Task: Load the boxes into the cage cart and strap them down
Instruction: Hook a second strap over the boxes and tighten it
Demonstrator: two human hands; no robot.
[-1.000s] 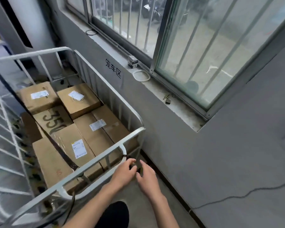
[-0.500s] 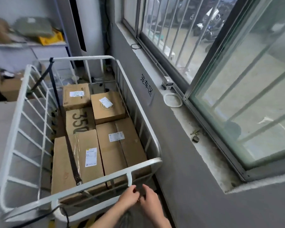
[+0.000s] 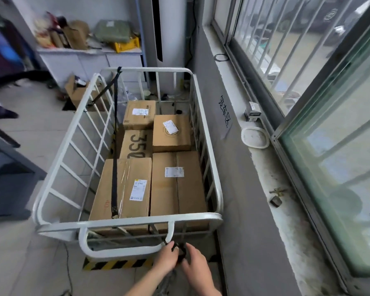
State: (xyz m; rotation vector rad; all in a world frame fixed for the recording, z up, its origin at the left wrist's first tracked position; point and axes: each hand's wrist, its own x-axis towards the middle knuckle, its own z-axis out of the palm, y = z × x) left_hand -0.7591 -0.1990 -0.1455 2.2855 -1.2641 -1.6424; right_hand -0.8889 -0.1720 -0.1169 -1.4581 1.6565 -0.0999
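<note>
A white cage cart stands by the window wall with several brown cardboard boxes packed inside. A black strap runs from the far rail down over the left boxes to the near end. At the cart's near right corner, just below the handle loop, my left hand and my right hand meet on a dark strap end. Both pinch it between fingers and thumb. Its hook or buckle is hidden between my fingers.
A grey wall and dusty window sill run along the cart's right side, with a white dish and a small padlock on it. A yellow-black floor stripe lies under the handle. A cluttered shelf stands at the back.
My view has swung left and back, so the whole cart and the back shelf show. My hands stay together on the strap end at the near right corner.
</note>
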